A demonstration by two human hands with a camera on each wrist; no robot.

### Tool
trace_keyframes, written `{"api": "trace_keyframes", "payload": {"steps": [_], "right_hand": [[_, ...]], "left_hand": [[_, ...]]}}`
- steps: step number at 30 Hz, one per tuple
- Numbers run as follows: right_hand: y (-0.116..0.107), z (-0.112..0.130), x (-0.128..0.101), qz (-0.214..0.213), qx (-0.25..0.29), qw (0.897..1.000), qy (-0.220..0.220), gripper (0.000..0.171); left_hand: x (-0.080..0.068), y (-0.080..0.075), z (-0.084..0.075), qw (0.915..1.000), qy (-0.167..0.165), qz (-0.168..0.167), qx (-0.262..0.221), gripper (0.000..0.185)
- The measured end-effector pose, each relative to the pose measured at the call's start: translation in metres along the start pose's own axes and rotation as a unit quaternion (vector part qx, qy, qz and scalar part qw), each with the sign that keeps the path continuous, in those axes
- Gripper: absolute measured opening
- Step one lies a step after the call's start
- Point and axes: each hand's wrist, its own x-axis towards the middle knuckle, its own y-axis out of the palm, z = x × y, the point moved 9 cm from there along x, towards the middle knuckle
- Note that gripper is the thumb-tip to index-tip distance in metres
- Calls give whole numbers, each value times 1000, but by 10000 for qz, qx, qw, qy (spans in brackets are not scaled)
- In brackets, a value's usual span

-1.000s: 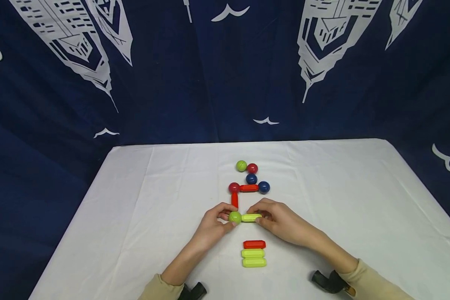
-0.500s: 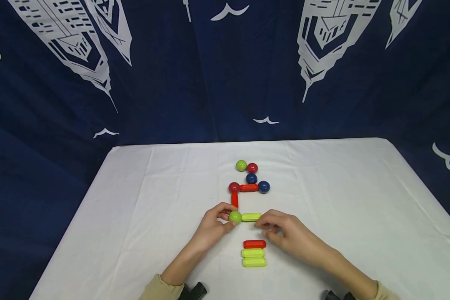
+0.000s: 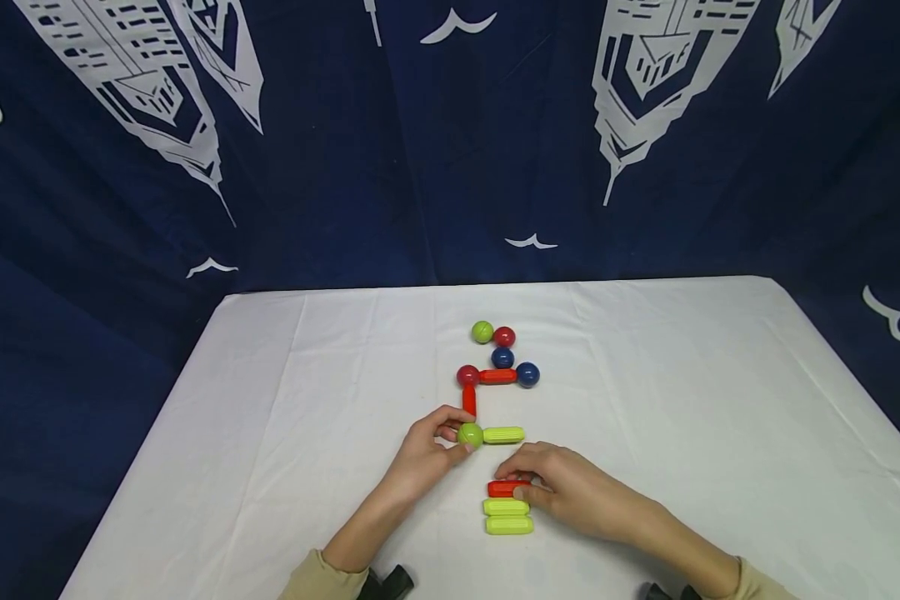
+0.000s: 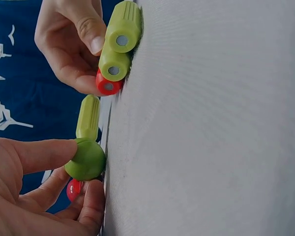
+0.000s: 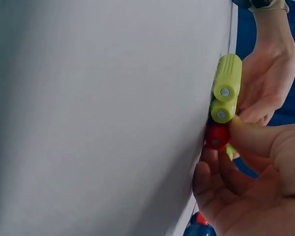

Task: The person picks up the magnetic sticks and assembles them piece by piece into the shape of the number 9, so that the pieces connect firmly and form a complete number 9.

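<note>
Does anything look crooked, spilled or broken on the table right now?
Nothing stands out. The left hand holds the near green ball, with a yellow-green rod running straight out from its side; the right hand pinches a red rod next to two yellow-green rods lying roughly parallel. I see no spill or damage.

From my head feed, pretty much the whole backdrop was a navy fabric sheet (image 3: 450, 150) with soft folds, printed with white skyscrapers (image 3: 153, 92) hanging spire-down and some squiggly white bird shapes (image 3: 461, 26). In front of it I had a table (image 3: 330, 358) under a lightly creased white cloth, far corners rounded off. Lighting looked fairly even across the tabletop, tbh, with the sheet's edges going darker.
</note>
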Motion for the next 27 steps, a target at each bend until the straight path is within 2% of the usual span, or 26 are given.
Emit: {"api": "trace_keyframes", "payload": {"steps": [2, 7, 13, 17, 20, 24, 27], "right_hand": [[-1, -1, -1, 20, 88, 9999, 120, 21], [-10, -9, -8, -100, 780, 9961, 395, 26], [-32, -28, -6, -449, 1583, 9846, 591, 29], [-46, -46, 1, -801, 2356, 9645, 880, 29], [-53, -59, 8, -1113, 2887, 9435, 1184, 34], [-56, -73, 15, -1323, 3222, 9237, 1594, 37], [-55, -79, 19, -1319, 3331, 9166, 1773, 40]], "left_hand": [[0, 0, 0, 10000, 21, 6, -21, 29], [0, -1, 0, 10000, 59, 37, -23, 29], [0, -2, -2, 10000, 88, 35, -20, 30], [-1, -2, -4, 9999, 110, 37, -58, 30], [-1, -1, -4, 9999, 121, 49, -70, 30], [-1, 0, -2, 9999, 72, 53, -63, 30], [0, 0, -1, 10000, 32, 46, -70, 29]]}}
